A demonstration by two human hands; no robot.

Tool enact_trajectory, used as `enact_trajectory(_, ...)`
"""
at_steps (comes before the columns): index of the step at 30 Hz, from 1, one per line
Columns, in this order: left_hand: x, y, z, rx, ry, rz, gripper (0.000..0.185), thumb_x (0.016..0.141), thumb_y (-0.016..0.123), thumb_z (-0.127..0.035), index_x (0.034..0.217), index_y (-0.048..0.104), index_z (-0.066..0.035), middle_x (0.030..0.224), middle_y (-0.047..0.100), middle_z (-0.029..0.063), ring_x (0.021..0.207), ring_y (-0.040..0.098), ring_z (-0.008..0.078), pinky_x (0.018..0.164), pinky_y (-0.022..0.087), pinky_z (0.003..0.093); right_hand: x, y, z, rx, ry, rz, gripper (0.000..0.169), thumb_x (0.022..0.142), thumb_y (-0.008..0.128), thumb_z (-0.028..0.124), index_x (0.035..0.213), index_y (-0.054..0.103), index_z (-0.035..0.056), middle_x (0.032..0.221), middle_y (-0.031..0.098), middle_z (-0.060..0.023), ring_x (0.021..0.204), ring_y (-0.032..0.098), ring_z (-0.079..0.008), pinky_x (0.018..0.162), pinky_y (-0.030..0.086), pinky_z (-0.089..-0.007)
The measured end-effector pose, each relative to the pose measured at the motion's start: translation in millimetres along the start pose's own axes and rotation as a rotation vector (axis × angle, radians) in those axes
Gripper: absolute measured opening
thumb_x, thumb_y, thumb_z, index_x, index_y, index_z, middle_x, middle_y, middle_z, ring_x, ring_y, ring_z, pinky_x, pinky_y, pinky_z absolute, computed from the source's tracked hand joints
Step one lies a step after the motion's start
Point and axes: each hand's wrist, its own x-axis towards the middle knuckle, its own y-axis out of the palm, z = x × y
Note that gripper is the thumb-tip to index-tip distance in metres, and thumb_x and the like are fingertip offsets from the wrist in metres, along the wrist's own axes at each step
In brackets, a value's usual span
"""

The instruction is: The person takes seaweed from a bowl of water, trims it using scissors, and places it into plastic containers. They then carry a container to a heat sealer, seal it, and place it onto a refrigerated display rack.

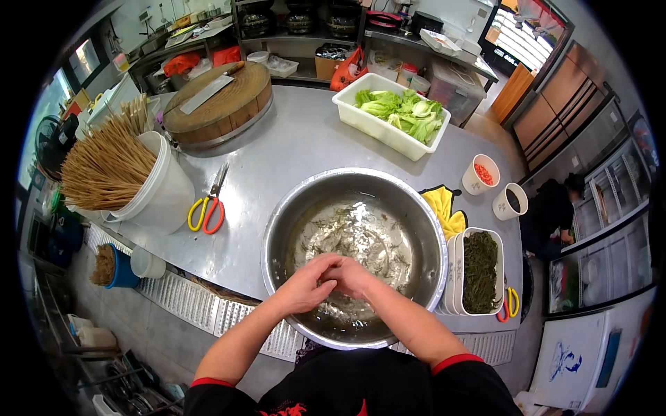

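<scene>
A large round metal basin [279,218] stands at the table's near edge, with water and bits of dark green plant matter in it. Over the water, my left hand [310,283] and my right hand [347,275] are pressed together, fingers overlapping. Whether something small lies between them is hidden. Right of the basin, a white rectangular tub holds dark green stringy greens [479,273], and a yellow and black glove [445,210] lies behind it.
Scissors [210,203] with a red and a yellow handle lie left, near a white bucket [171,182] of thin wooden sticks. A cleaver [206,93] rests on a round chopping block [229,109]. Behind are a white tray of lettuce [403,112] and two cups, one with chopped red pieces [484,174]. A person [549,218] crouches at right.
</scene>
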Motion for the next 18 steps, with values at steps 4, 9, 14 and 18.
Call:
enact_trajectory(4,13.7,-13.5,-2.7,0.242,0.049,-0.117,0.050,0.078,0.060,-0.004,0.125,0.046,-0.009,0.126,0.046,0.0121,0.114,0.048,0.0267,0.090,0.044,0.0332,14.3,-36.5,31.7,-0.386,-0.052,-0.243,0.018,0.080,0.059,0.002,0.098,0.060,0.0031,0.074,0.061,-0.0046,0.060,0.059,-0.0162,0.056,0.049,-0.0274)
enact_trajectory(9,52.3,-41.6,47.9,0.401,-0.092,-0.091,0.061,0.070,0.064,-0.003,0.127,0.042,-0.003,0.128,0.044,0.0211,0.119,0.043,0.0363,0.100,0.038,0.0398,36.2,-71.2,81.4,-1.416,-0.289,-0.466,0.031,0.077,0.064,0.020,0.102,0.059,0.0021,0.090,0.060,-0.0124,0.085,0.060,-0.0282,0.077,0.050,-0.0370)
enact_trajectory(14,78.8,-44.9,76.5,0.676,-0.148,0.062,0.081,0.059,0.076,-0.012,0.130,0.038,-0.003,0.134,0.037,0.0191,0.120,0.038,0.0378,0.101,0.036,0.0406,52.8,-69.1,97.6,-1.711,-0.039,-0.536,0.056,0.079,0.061,0.037,0.125,0.049,0.0089,0.125,0.045,-0.0158,0.116,0.044,-0.0351,0.097,0.039,-0.0412)
enact_trajectory(18,91.0,-38.4,79.9,0.770,-0.208,0.240,0.081,0.059,0.078,-0.017,0.129,0.040,-0.006,0.130,0.043,0.0130,0.115,0.041,0.0346,0.098,0.039,0.0405,58.5,-65.2,90.4,-1.744,-0.052,-0.546,0.054,0.080,0.059,0.040,0.123,0.052,0.0085,0.124,0.046,-0.0174,0.115,0.045,-0.0360,0.097,0.039,-0.0417)
